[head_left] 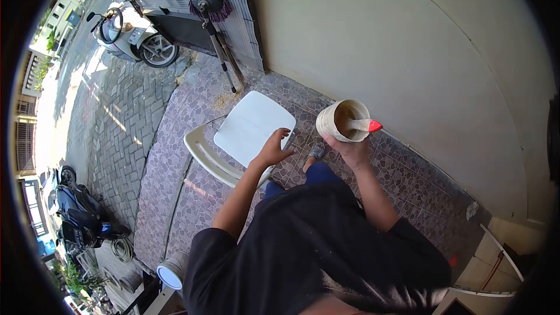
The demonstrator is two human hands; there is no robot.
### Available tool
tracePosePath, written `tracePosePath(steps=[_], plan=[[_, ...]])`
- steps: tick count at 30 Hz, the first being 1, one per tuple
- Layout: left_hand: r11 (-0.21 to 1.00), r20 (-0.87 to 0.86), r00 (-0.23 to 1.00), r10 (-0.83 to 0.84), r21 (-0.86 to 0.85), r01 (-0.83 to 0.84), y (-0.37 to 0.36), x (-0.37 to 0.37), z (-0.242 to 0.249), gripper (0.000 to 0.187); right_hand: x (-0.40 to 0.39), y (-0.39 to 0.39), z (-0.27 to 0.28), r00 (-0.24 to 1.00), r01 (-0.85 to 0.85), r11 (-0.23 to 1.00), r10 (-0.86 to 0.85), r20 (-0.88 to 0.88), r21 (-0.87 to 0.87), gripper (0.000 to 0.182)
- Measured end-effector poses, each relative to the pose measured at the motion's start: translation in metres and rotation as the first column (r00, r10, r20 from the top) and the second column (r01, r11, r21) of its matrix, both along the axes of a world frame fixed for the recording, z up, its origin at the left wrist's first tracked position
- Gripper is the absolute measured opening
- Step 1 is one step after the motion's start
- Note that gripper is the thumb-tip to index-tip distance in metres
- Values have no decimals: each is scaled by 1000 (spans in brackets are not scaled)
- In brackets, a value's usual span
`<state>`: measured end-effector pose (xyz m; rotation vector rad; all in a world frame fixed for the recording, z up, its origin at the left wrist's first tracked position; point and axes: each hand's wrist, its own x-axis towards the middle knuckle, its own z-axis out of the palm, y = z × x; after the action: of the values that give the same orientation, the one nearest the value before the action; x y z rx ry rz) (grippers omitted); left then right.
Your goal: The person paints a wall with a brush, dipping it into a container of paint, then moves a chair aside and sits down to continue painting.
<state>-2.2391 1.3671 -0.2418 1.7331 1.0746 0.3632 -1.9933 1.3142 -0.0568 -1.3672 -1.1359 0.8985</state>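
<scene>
Bare left hand (274, 150) open, nothing gripped, fingers slightly bent, thumb apart, held out in front of torso. Left arm (238, 198) reaches forward, bent at elbow. Bare right hand (352, 150) raised in front, closed in a supporting grip, fingers partly hidden. Right arm (376, 199) also bent, forearm angled inward. Hands apart, not touching.

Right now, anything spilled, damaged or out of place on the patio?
Yes: yellowish debris is scattered on the tiles by the foot of the mop. Looks like a small spill; can't tell of what. No drips visible from the tub.
</scene>
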Motion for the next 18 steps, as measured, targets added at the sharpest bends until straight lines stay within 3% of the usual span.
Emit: tracePosePath(steps=[3,4,6,7,9,11,13,18], plan=[[986,272,948,164,-88,-145,16,73,79,92,38,27,-10,997,-77,997,77,30,-5,69],[984,263,949,173,-92,-154,22,93,96,92,49,35,-12,993,-91,995,87,80,42,74],[989,446,883,145,-72,-126,32,129,121,99,69,44,-16,990,-137,990,136,31,23,79],[988,440,885,152,-75,-132,34,144,131,99,78,46,-16,984,-175,984,176,-9,14,83],[994,588,804,88,-5,-106,44,170,142,101,93,51,-16,982,-190,982,190,6,19,83],[991,566,823,52,75,-114,51,187,135,101,105,53,-12,980,-201,979,200,23,27,83],[980,547,837,14,159,-121,55,201,136,100,113,56,-6,973,-195,973,176,152,121,90],[980,531,846,47,141,-143,55,223,138,94,130,56,3,981,-191,974,184,65,120,98]])
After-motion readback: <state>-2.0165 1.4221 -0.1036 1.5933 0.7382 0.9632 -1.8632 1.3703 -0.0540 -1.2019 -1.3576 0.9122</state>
